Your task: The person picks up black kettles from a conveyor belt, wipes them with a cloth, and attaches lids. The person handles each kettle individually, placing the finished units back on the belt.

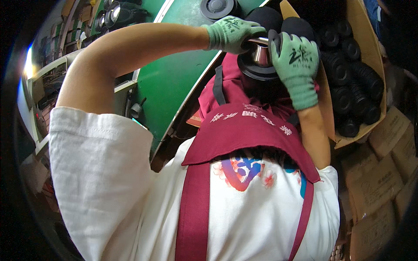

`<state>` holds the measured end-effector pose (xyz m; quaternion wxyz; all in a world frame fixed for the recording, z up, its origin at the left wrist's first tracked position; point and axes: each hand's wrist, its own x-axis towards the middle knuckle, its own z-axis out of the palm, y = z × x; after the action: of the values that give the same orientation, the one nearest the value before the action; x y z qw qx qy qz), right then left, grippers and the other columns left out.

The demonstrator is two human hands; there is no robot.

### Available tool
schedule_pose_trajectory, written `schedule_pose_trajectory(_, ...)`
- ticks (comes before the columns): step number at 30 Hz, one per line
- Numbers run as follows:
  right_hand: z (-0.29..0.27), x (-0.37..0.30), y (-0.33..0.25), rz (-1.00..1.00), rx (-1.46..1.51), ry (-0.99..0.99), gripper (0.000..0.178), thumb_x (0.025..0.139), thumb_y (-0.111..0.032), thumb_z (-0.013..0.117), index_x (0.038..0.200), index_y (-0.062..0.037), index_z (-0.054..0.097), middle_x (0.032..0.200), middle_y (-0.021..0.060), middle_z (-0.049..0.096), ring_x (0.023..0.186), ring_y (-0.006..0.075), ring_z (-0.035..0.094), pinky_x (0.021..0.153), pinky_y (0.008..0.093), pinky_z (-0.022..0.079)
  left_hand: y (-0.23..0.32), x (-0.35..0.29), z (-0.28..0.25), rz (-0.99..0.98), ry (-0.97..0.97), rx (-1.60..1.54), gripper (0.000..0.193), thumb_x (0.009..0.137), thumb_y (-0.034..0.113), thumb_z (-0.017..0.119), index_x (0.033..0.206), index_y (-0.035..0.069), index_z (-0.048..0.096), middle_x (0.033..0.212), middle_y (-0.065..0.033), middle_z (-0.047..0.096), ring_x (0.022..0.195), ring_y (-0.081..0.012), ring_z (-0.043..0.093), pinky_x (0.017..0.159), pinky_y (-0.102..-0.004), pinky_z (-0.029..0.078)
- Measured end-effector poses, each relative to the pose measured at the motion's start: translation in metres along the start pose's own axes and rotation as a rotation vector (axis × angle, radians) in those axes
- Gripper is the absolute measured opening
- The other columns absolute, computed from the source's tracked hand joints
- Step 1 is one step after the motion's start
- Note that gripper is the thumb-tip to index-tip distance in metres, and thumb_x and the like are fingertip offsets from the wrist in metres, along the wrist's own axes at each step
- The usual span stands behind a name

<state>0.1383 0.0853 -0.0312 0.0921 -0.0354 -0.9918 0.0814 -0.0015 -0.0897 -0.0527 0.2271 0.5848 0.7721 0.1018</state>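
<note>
In front of my lap sits a round black piece (257, 71) with a wide rim. A shiny silver metal cone (261, 56) with a flared top rises from its middle. Both hands wear pale green gloves with dark fingertips. My left hand (233, 35) comes in from the left, its fingers closed at the flared edge of the cone. From the other side my right hand (297, 58) closes on the same edge, thumb up. The tips of several fingers are hidden behind the metal. Below the hands hangs my dark red apron (248, 135).
A green worktable (174, 82) spans the left, with a black round disc part (217, 8) on its far end. At the right stands an open cardboard box (370, 48) holding many black round ribbed parts (350, 78). Brown packages (379, 182) lie below it.
</note>
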Motion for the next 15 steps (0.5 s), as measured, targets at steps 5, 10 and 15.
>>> schedule_pose_trajectory(5,-0.03,-0.016,0.016,-0.031,0.083,-0.094,0.039,0.086,-0.049,0.07,0.093,-0.0109,0.066,0.077,0.0083,0.063,0.073,0.0274,0.066,0.067,0.0409,0.048,0.0,0.026,-0.008,0.248,0.04,0.055,0.064,0.073,0.02,0.079,0.134,0.019,0.057,0.119,-0.0087,0.062,0.097,-0.0326,0.068,0.081,-0.0434,0.057)
schedule_pose_trajectory(10,-0.034,0.078,0.092,0.29,0.888,-1.542,0.044,0.085,-0.038,0.077,0.11,-0.0029,0.071,0.088,0.0093,0.074,0.071,0.0186,0.072,0.057,0.0316,0.056,0.014,0.035,-0.019,0.204,0.025,0.002,0.063,0.073,0.017,0.076,0.134,0.019,0.058,0.114,-0.0099,0.064,0.103,-0.0323,0.066,0.089,-0.045,0.055)
schedule_pose_trajectory(15,0.009,0.075,0.078,0.64,1.336,-2.017,0.018,0.1,-0.022,0.06,0.105,-0.0068,0.067,0.068,-0.0036,0.055,0.049,0.0041,0.051,0.042,0.0185,0.042,0.004,0.029,-0.018,0.157,-0.057,-0.082,0.059,0.075,0.017,0.075,0.132,0.019,0.06,0.113,-0.0083,0.064,0.104,-0.032,0.066,0.088,-0.0445,0.055)
